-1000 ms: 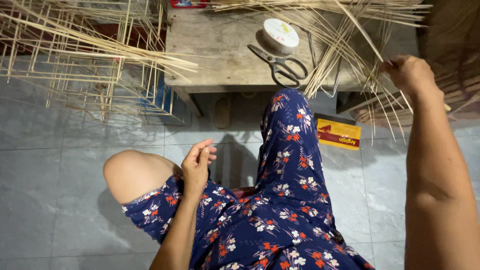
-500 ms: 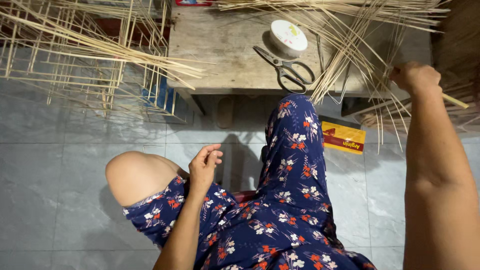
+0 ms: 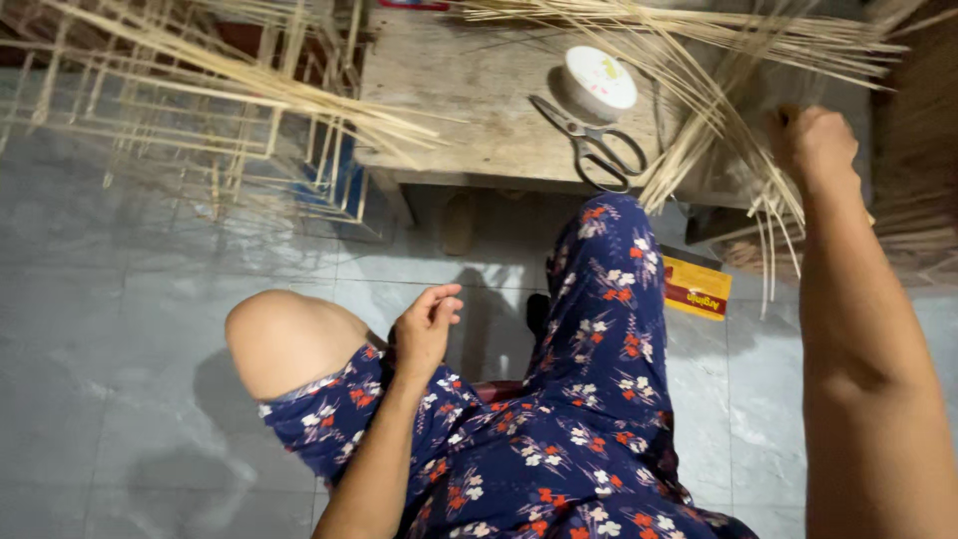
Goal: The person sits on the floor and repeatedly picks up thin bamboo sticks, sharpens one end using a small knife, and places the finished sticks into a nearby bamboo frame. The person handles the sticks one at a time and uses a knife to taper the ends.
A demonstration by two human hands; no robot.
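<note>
While the left hand [image 3: 427, 324] rests loosely open and empty above the knee, the right hand [image 3: 813, 145] closes on thin pale bamboo splints [image 3: 699, 150] fanning lengthwise across the wooden worktop [image 3: 469, 100], beside steel scissors [image 3: 591, 145].

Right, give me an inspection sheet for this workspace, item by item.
Surface: worn low wooden table, over a grey tiled floor.
Job's things: thin bamboo strips fanned over the table's right end.
Clutter: scissors, round white roll, yellow packet on the floor.
Hands: right hand closed on the strips; left hand loosely open, empty, by the knee.
Cables: nothing seen.
Surroundings: bamboo stick frames at the left.
</note>
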